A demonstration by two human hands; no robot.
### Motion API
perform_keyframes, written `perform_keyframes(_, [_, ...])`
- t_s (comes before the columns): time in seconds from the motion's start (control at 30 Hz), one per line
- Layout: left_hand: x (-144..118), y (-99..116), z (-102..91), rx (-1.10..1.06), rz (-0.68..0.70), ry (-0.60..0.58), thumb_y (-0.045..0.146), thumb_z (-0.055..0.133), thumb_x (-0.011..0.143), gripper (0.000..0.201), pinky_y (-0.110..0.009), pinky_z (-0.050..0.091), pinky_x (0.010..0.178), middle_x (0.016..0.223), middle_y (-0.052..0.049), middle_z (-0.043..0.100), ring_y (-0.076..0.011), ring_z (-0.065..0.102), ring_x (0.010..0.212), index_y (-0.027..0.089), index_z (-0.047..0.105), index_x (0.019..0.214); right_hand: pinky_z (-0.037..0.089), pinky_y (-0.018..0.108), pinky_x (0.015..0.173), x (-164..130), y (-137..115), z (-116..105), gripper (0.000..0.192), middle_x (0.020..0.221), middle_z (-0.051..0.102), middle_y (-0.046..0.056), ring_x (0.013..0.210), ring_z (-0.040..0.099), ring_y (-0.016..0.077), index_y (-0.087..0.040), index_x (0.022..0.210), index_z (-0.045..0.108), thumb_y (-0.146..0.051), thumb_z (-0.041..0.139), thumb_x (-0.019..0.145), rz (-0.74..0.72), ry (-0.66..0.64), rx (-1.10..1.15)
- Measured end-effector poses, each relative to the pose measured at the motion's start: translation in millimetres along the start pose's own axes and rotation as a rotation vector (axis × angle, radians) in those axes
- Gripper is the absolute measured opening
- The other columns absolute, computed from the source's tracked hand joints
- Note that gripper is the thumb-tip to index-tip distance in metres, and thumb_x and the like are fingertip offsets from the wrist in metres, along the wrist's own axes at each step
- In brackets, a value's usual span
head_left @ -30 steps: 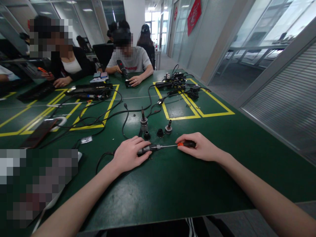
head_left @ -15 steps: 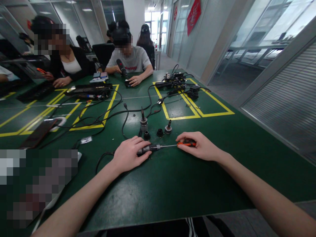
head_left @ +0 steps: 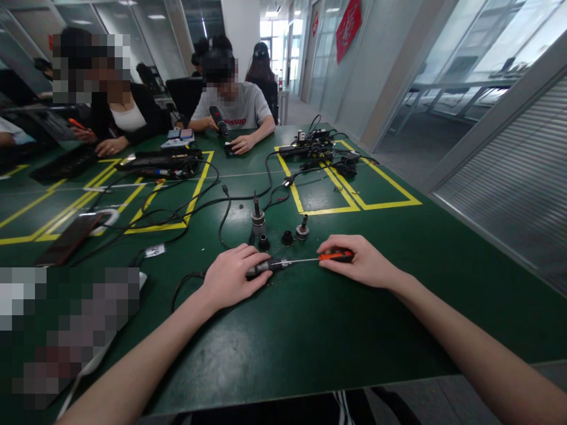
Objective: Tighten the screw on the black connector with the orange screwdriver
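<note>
My left hand (head_left: 234,276) is wrapped over a dark, corded cylindrical tool (head_left: 275,265) and steadies it on the green table. A screwdriver with an orange and black handle (head_left: 335,256) is gripped between the thumb and fingers of my right hand (head_left: 361,260). Its thin metal shaft points left, and its tip meets the right end of the dark tool; the exact contact is too small to make out. Just beyond my hands stand a tall metal part with a spindle (head_left: 257,217), a shorter metal part with a stem (head_left: 302,229) and two small black collars (head_left: 287,238).
Black cables (head_left: 199,203) run across the left side of the table. A dark phone (head_left: 71,236) lies there. Corded devices (head_left: 310,150) are piled at the back inside yellow tape. Opposite me, one person holds a black-and-red device (head_left: 218,120); another sits further left.
My right hand and the screwdriver have shifted very slightly, and the handle looks turned a little. My left hand and the dark tool stay in place.
</note>
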State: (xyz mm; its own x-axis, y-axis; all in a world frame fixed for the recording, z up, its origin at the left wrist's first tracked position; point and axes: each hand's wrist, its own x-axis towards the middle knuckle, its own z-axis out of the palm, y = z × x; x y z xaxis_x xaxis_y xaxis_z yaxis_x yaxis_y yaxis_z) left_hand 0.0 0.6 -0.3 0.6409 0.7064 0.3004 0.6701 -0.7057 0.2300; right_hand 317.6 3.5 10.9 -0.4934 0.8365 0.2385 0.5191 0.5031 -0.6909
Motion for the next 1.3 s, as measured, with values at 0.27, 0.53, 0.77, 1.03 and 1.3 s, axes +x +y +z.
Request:
perform_keyframes(0.27, [0.0,-0.4,0.7,0.000,0.004,0.003,0.036,0.064,0.098,0.027,-0.037,0.060,0.080,0.103,-0.006,0.076,-0.0228,0.070,0.092,0.019,0.074,0.117,0.051,0.029,0.066,1.8,-0.4,-0.5,0.035,0.078,0.077,0.005,0.067,0.068,0.0179,-0.018,0.088,0.080,-0.044,0.058,0.099,0.092,-0.076,0.027])
perform_keyframes(0.53, [0.0,0.0,0.6,0.008,-0.001,0.000,0.036,0.065,0.098,0.027,-0.036,0.059,0.080,0.104,-0.006,0.076,-0.0224,0.070,0.093,0.020,0.074,0.117,0.056,0.033,0.071,0.7,1.1,1.0,0.030,0.087,0.077,0.006,0.076,0.071,0.0213,-0.019,0.092,0.077,-0.048,0.075,0.086,0.151,-0.002,0.156])
perform_keyframes(0.77, [0.6,0.6,2.9,0.014,-0.007,-0.001,0.036,0.066,0.098,0.025,-0.034,0.059,0.079,0.104,-0.005,0.076,-0.0213,0.070,0.091,0.020,0.074,0.116,0.045,0.030,0.058,0.9,6.5,0.0,0.043,0.073,0.073,0.005,0.063,0.062,0.0176,-0.018,0.086,0.080,-0.051,0.055,0.099,0.135,-0.152,0.005])
perform_keyframes(1.03, [1.2,1.0,3.8,0.007,-0.007,-0.001,0.037,0.064,0.099,0.027,-0.035,0.059,0.080,0.104,-0.005,0.076,-0.0220,0.070,0.094,0.020,0.074,0.117,0.054,0.033,0.069,0.2,4.8,0.2,0.035,0.084,0.076,0.007,0.074,0.068,0.0212,-0.018,0.090,0.077,-0.053,0.075,0.086,0.185,-0.067,0.140])
perform_keyframes(1.3, [1.3,1.0,4.7,0.002,-0.012,-0.003,0.037,0.065,0.098,0.027,-0.035,0.060,0.081,0.105,-0.005,0.076,-0.0222,0.070,0.095,0.020,0.074,0.117,0.043,0.030,0.060,1.1,9.1,-2.0,0.048,0.074,0.070,0.005,0.065,0.061,0.0185,-0.017,0.084,0.079,-0.053,0.052,0.100,0.157,-0.191,0.015])
